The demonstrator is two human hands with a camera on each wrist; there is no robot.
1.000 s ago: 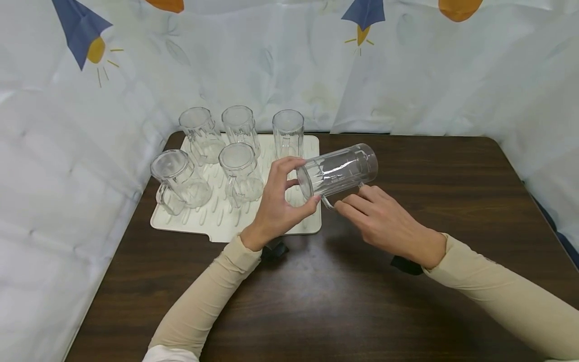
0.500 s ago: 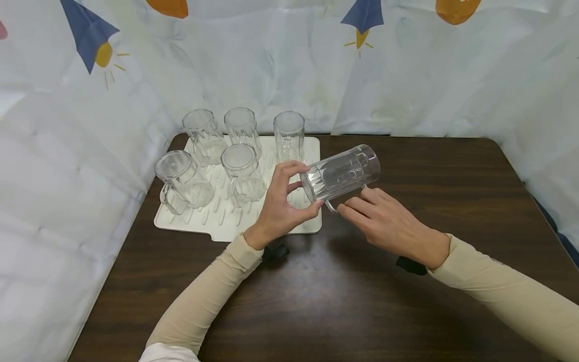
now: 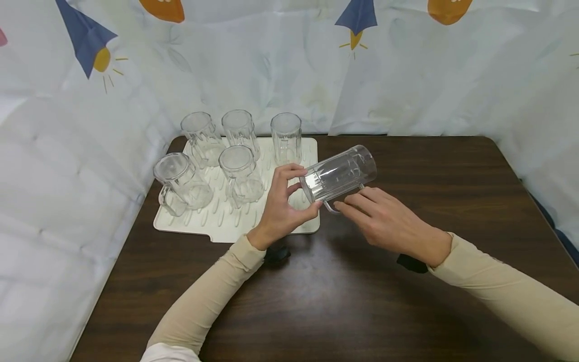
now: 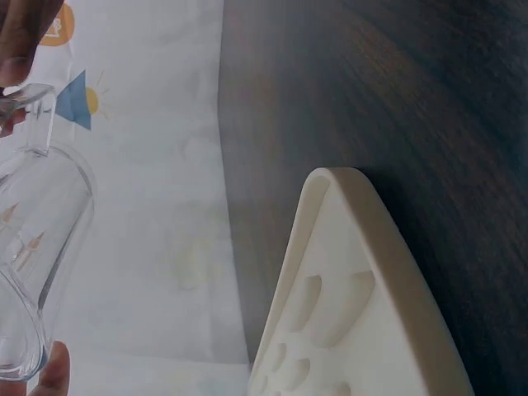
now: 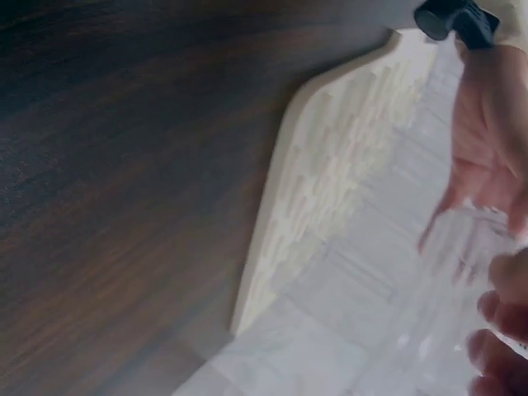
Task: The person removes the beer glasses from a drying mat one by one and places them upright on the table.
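Note:
A clear glass mug (image 3: 341, 173) is held in the air, tilted nearly onto its side, above the table by the mat's right edge. My left hand (image 3: 282, 213) grips its left end between the thumb below and fingers above. At the handle on the mug's lower side, my right hand (image 3: 380, 216) holds on with curled fingers. The left wrist view shows the mug (image 4: 62, 214) at the left edge, with right-hand fingers (image 4: 21, 41) at its handle. Blurred in the right wrist view, the mug (image 5: 450, 264) lies between the left hand (image 5: 487, 124) and the right fingertips (image 5: 499, 346).
Several matching glass mugs, one of them a front-left mug (image 3: 183, 183), stand on a cream ridged drying mat (image 3: 221, 221) at the table's left. The dark wooden table (image 3: 344, 311) reaches back to a white patterned curtain (image 3: 298, 60).
Hardly anything differs. Both hands keep their hold on the mug, which has shifted very slightly, and the head view has moved a little.

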